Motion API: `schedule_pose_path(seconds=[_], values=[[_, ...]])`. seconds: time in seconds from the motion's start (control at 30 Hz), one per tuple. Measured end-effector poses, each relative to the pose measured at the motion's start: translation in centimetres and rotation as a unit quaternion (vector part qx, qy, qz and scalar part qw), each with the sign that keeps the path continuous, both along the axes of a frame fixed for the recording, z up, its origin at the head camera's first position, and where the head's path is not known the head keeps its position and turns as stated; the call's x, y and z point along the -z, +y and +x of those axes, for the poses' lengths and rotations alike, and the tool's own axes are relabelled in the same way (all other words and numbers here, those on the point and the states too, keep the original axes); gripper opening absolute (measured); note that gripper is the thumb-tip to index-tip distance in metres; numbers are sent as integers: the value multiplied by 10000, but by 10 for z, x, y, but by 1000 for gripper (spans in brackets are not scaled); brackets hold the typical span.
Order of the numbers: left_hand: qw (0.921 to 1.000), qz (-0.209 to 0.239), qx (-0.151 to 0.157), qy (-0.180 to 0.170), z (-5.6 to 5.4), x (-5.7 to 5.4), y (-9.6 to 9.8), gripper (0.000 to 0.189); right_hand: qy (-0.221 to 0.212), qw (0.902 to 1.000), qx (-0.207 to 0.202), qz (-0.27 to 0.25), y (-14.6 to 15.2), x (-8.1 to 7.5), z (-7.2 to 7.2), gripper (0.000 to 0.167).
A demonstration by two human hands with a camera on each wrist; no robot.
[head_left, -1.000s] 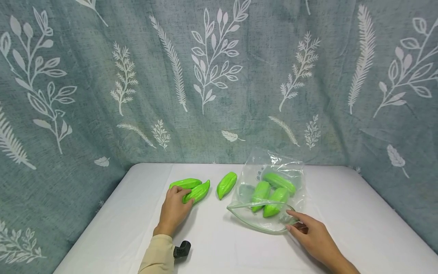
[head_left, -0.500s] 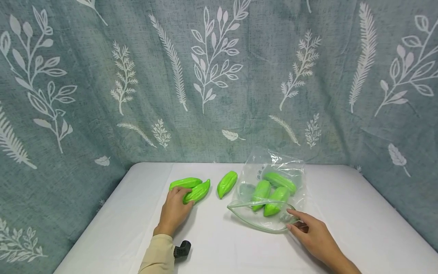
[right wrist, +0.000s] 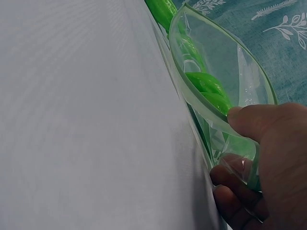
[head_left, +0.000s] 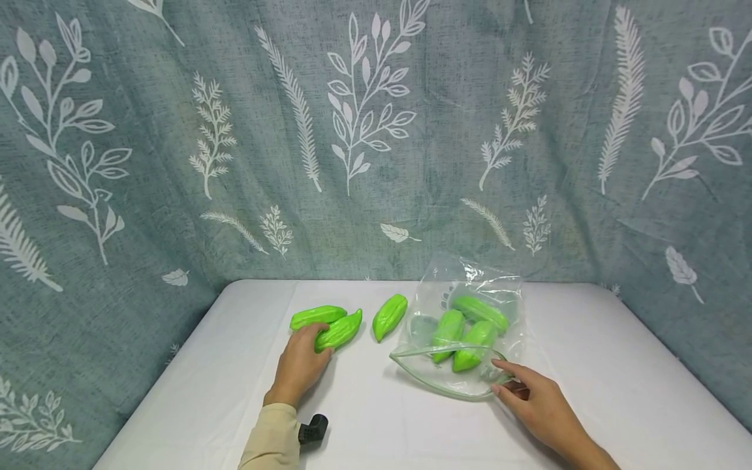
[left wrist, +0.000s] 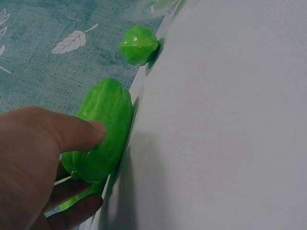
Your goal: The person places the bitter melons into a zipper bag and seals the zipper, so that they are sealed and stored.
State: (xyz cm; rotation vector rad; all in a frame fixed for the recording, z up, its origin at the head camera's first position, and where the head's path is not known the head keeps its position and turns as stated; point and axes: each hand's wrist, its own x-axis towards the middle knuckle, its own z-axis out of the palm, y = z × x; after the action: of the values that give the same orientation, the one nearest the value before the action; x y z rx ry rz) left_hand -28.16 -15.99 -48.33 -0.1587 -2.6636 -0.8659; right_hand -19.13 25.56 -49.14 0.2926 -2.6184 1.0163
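In the head view my left hand (head_left: 301, 360) grips a bright green ridged bitter melon (head_left: 341, 330) on the white table. The left wrist view shows the thumb across this bitter melon (left wrist: 108, 120), fingers on its far side. A second bitter melon (head_left: 317, 316) lies just behind it, and a third bitter melon (head_left: 390, 318) rests apart to the right. On the right, my right hand (head_left: 543, 405) pinches the rim of a clear zip bag (head_left: 435, 386), whose mouth gapes toward me. Inside the bag lie three bitter melons (head_left: 476, 346). The right wrist view shows the thumb on the bag's green-edged rim (right wrist: 206, 106).
A white cloth covers the table (head_left: 376, 431). Behind it hangs a grey-green leaf-patterned curtain (head_left: 435, 222), which also stands at both sides. A black device (head_left: 314, 428) sits at my left wrist beside the beige sleeve (head_left: 273, 437).
The fingers of my left hand have drawn in slightly around the front bitter melon, uncovering more of the one behind. My right hand and the bag look unmoved.
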Motion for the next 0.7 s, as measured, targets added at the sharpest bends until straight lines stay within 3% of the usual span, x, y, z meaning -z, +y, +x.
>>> schedule_pose_path(seconds=[0.33, 0.7], values=[[9997, 221, 120, 2, 0, 1, -3, 44, -19, 10000, -12, -46, 1, 0, 0, 48], [9942, 1025, 172, -277, 2, -3, -4, 43, -14, 10000, 7, -34, 0, 0, 1, 47]])
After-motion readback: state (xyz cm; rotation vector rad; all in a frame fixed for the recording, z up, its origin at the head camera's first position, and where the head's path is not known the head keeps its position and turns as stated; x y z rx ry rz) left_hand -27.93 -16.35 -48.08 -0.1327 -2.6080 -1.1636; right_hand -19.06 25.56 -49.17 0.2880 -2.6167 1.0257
